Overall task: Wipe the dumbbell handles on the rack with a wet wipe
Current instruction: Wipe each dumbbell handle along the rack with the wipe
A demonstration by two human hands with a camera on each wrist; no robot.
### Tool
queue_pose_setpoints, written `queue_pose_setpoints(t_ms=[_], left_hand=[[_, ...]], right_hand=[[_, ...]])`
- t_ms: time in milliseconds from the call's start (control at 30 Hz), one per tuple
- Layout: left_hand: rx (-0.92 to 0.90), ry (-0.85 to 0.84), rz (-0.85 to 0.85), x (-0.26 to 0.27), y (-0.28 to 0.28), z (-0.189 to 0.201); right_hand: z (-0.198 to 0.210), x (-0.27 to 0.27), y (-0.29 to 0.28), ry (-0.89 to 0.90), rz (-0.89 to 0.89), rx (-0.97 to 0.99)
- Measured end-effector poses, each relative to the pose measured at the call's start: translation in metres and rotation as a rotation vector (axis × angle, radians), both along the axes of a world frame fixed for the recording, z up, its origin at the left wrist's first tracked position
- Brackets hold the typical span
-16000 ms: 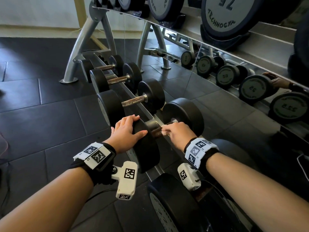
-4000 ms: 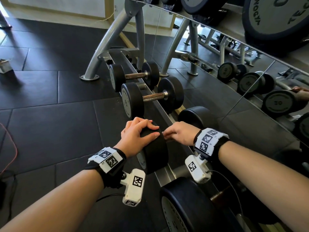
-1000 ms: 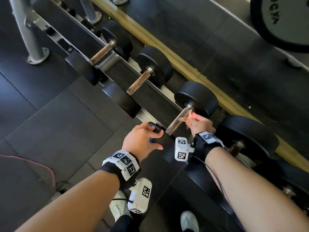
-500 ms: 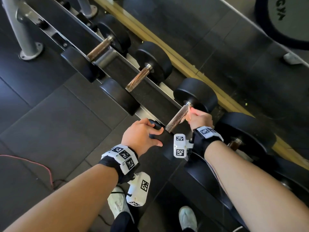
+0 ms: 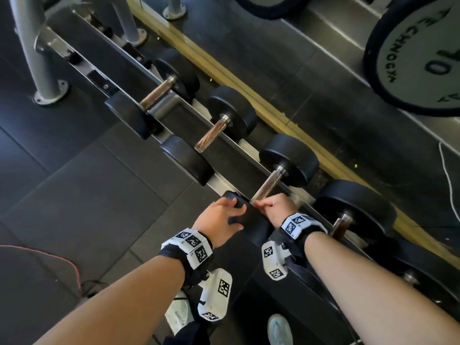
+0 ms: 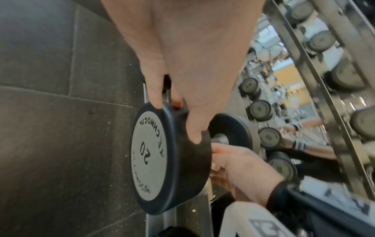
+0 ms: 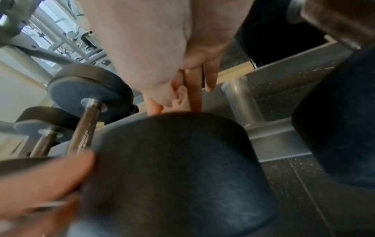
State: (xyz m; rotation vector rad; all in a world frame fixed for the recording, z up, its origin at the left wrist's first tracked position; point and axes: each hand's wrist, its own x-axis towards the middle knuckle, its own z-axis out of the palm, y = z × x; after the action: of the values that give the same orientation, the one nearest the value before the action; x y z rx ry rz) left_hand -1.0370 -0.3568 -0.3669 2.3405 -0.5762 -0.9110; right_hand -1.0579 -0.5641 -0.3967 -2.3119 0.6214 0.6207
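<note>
In the head view a black dumbbell lies across the lower rack rail (image 5: 225, 155). Its brown metal handle (image 5: 267, 186) runs from the far head (image 5: 290, 159) down to my hands. My left hand (image 5: 219, 217) grips the rim of the near head (image 6: 150, 154), marked 20, with thumb and fingers curled over it. My right hand (image 5: 276, 209) is curled round the near end of the handle, close against that head. The right wrist view shows its fingers (image 7: 209, 80) wrapped over the brown bar. The wet wipe stays hidden inside the fist.
Two smaller dumbbells (image 5: 211, 135) (image 5: 159, 93) lie further left on the rail, and a larger one (image 5: 343, 225) sits to the right. A grey rack leg (image 5: 37, 58) stands at far left. A mirror runs behind, and a red cable (image 5: 49, 257) crosses the floor.
My right hand has slid down the handle from the far head towards me and now sits against the near head. The left hand has kept its grip on that head.
</note>
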Motion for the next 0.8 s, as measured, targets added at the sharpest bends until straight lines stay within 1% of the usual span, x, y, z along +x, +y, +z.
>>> queue_pose_setpoints(t_ms=[67, 167, 267, 400, 467, 500, 567, 633, 700, 800], left_hand=[[-0.057, 0.096, 0.096, 0.009, 0.01, 0.012], [-0.092, 0.076, 0.259, 0.029, 0.031, 0.029], [-0.132, 0.039, 0.377, 0.055, 0.046, 0.045], [-0.17, 0.022, 0.548, 0.085, 0.061, 0.048], [-0.198, 0.048, 0.651, 0.095, 0.065, 0.042], [-0.25, 0.099, 0.715, 0.099, 0.065, 0.041], [-0.419, 0.251, 0.822, 0.106, 0.062, 0.045], [-0.525, 0.323, 0.843, 0.115, 0.058, 0.05], [-0.567, 0.295, 0.843, 0.125, 0.058, 0.057], [-0.537, 0.181, 0.822, 0.138, 0.058, 0.071]], right_hand=[[0.019, 0.01, 0.002, -0.073, -0.131, 0.099], [0.051, 0.03, 0.012, -0.192, -0.342, 0.31], [0.073, 0.053, 0.027, -0.215, -0.436, 0.45], [0.078, 0.084, 0.045, -0.181, -0.556, 0.634], [0.077, 0.099, 0.054, -0.129, -0.597, 0.765], [0.077, 0.105, 0.059, -0.101, -0.608, 0.812], [0.078, 0.12, 0.068, -0.063, -0.598, 0.859], [0.082, 0.134, 0.076, -0.041, -0.566, 0.88], [0.087, 0.145, 0.081, -0.032, -0.556, 0.878], [0.096, 0.161, 0.086, -0.029, -0.535, 0.842]])
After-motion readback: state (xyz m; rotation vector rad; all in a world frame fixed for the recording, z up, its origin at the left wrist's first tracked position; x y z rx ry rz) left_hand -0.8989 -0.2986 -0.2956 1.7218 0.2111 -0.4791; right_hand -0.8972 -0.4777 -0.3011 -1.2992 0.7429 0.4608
